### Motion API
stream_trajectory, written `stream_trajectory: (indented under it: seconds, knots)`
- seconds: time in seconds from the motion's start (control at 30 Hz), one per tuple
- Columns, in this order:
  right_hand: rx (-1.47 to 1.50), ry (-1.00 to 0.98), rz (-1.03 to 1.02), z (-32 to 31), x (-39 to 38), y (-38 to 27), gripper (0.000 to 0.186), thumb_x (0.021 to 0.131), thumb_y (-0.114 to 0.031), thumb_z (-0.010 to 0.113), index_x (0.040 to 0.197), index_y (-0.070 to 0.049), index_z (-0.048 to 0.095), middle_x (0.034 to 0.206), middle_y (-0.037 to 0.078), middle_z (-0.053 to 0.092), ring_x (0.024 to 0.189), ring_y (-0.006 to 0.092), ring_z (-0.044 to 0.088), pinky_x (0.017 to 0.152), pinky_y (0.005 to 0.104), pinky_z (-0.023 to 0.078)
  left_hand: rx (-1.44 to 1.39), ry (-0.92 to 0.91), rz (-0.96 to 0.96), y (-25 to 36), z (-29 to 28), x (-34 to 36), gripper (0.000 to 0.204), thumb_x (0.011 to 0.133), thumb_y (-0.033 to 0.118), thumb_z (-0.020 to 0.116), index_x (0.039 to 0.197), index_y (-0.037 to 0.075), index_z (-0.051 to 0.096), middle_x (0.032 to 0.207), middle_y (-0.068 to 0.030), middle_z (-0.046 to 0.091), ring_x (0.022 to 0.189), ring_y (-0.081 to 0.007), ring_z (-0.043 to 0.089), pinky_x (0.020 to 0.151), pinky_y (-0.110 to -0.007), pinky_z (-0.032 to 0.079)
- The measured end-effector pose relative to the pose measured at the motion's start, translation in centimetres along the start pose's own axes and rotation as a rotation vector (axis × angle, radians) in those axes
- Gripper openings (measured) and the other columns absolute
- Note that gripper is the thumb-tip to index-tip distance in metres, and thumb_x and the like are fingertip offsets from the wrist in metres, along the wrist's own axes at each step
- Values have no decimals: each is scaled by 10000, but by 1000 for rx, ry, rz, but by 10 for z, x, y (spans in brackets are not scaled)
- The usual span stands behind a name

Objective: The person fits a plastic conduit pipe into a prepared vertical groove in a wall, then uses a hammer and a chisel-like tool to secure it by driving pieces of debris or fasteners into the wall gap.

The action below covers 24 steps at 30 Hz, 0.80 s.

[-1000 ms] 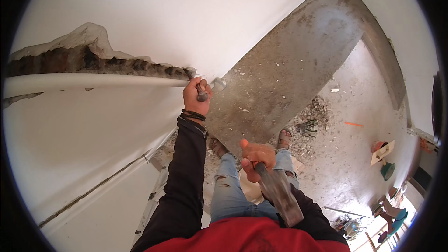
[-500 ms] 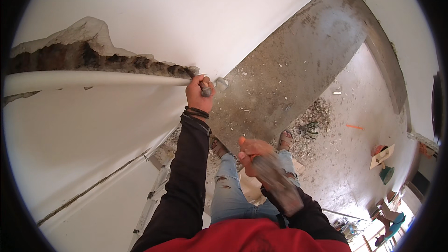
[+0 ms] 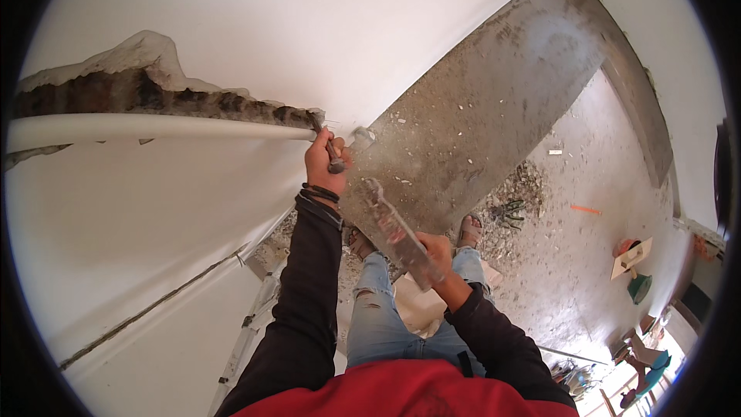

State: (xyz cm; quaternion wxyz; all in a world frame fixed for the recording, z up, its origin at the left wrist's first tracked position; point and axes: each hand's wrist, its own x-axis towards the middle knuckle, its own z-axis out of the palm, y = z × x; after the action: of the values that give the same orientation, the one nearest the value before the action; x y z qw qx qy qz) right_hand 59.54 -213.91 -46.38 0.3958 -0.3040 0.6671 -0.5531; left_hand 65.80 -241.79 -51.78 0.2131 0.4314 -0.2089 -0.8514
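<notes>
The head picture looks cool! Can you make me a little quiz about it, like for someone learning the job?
1. Which hand holds the chisel?
2. True or false: a gap shows between the hammer and the chisel.
3. Fill in the colour: the thin strip on the floor is ____.

Key: 1. The left hand. 2. True. 3. Orange.

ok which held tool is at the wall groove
The chisel in the left hand: its tip is at the groove, while the longer blurred tool in the right hand is away from it.
</notes>
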Motion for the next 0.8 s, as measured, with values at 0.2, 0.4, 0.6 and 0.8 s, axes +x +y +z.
stream_trajectory:
  seconds: [0.2, 0.4, 0.6, 0.8]
  knots:
    - [14, 91, -420, 12, 14, -3, 170, 592, -21, 664, 736, -63, 583, 565, 107, 520, 528, 341, 560, 489, 382, 419, 184, -2, -61, 13, -9, -6, 188, 948, 206, 473, 784, 124, 434, 584, 0, 444, 483, -133, 391, 458, -296, 289]
    - [-252, 8, -197, 23, 48, 75, 152, 668, -98, 677, 688, -30, 543, 573, 189, 503, 587, 432, 529, 506, 438, 415, 250, 55, -24, 10, 6, -2, 193, 933, 177, 483, 761, 99, 444, 592, 2, 446, 495, -120, 394, 456, -292, 297]
    - [-205, -47, -88, 24, 36, 28, 206, 717, -125, 671, 658, -13, 508, 552, 199, 473, 606, 439, 522, 503, 429, 403, 201, 27, -14, 14, -28, 3, 223, 929, 173, 476, 722, 106, 427, 589, 1, 423, 502, -122, 399, 465, -286, 315]
    - [-239, -52, -77, 24, 47, 34, 177, 705, -114, 667, 682, -9, 526, 594, 208, 532, 624, 435, 549, 531, 437, 419, 278, 4, -45, 15, 3, 3, 252, 947, 204, 439, 709, 128, 415, 585, 9, 411, 491, -127, 385, 456, -293, 338]
